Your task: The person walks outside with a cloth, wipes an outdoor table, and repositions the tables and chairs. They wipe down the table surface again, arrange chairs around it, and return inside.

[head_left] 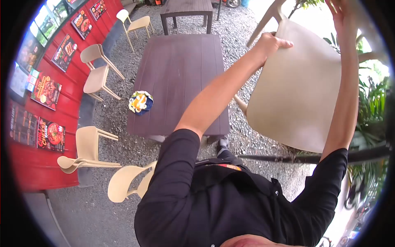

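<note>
A beige plastic chair point(298, 82) is held up off the gravel on the right, its broad smooth face turned toward me. My left hand point(272, 45) is closed on its left edge, the thumb lying over the face. At the upper right, my right hand point(342, 12) is closed on the chair's far side; its fingers are partly cut off by the top of the view. Beside the chair stands a dark brown slatted table point(181, 74). Near that table's front left corner lies a bunched, blue, white and yellow item point(140, 102), perhaps a cloth.
Several beige chairs, such as this one point(98, 74), stand along the red wall point(78, 53) with food posters. Another chair point(129, 183) is close by my left side. A second brown table point(186, 7) stands farther back. Plants point(372, 107) and a dark rail point(366, 154) are at the right.
</note>
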The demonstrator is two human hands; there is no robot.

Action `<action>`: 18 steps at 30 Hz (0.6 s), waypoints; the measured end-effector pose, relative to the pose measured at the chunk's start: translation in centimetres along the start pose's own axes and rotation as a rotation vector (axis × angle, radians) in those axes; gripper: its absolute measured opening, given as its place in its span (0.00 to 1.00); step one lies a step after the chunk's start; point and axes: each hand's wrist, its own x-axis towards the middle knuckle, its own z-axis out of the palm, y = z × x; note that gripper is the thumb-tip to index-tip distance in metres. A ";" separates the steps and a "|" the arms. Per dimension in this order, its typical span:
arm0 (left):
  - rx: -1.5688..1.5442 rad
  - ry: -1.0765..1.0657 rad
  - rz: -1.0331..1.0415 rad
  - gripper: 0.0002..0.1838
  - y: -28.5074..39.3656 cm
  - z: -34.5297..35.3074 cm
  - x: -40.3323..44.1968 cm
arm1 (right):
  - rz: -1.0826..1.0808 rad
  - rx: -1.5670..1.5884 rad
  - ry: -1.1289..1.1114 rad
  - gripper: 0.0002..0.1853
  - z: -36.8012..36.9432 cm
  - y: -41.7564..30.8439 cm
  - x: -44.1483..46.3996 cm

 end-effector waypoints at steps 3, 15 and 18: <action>0.138 -0.006 -0.013 0.28 -2.6 -2.1 5.7 | 0.027 0.116 0.177 0.14 -3.7 5.6 1.6; 1.419 0.530 -1.398 0.57 -19.3 -27.0 -6.3 | 0.409 0.118 0.344 0.19 -16.9 27.9 -3.5; 1.382 0.484 -1.405 0.71 -22.6 -27.5 -9.2 | 0.600 0.149 0.411 0.25 -17.1 34.8 -7.5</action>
